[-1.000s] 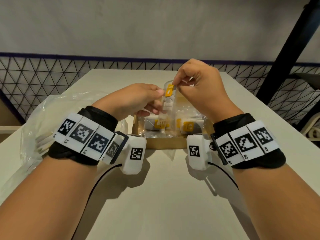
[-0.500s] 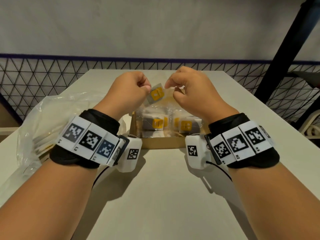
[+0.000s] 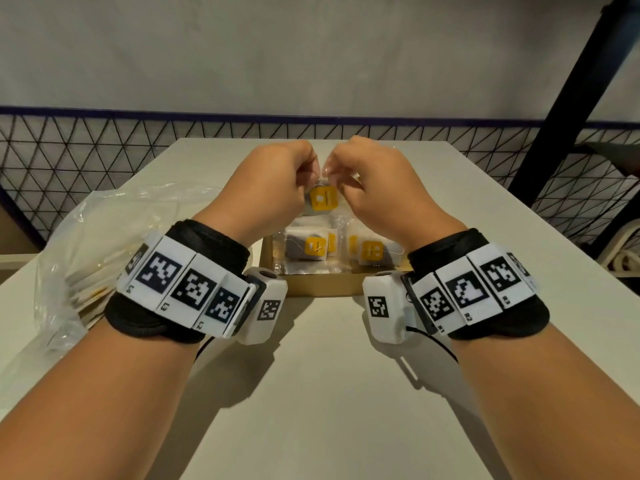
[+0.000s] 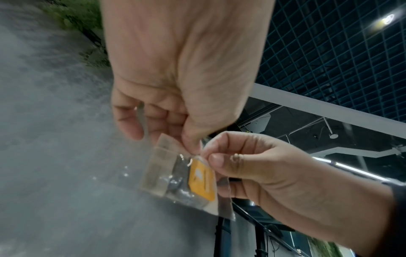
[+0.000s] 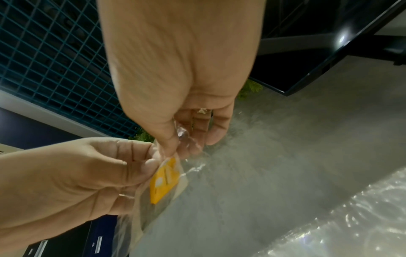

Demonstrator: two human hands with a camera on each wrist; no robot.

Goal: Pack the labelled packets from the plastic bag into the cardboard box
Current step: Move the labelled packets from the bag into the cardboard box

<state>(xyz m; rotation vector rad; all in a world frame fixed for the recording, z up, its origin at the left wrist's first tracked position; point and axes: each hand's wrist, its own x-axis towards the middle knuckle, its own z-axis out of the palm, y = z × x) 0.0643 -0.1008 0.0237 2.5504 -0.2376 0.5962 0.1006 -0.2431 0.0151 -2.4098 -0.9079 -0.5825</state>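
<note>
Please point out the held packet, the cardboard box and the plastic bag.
held packet (image 3: 323, 199), head view, its yellow label.
cardboard box (image 3: 322, 284), head view, its near wall.
plastic bag (image 3: 104, 230), head view, its crumpled top.

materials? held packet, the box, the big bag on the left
Held packet, pinched at its top edge by left hand and right hand: thin clear plastic film, glossy, see-through with glints; its yellow label looks like matte paper.
Cardboard box: plain brown cardboard, matte and unprinted.
Plastic bag: thin translucent film, crinkled, with shiny highlights.
</note>
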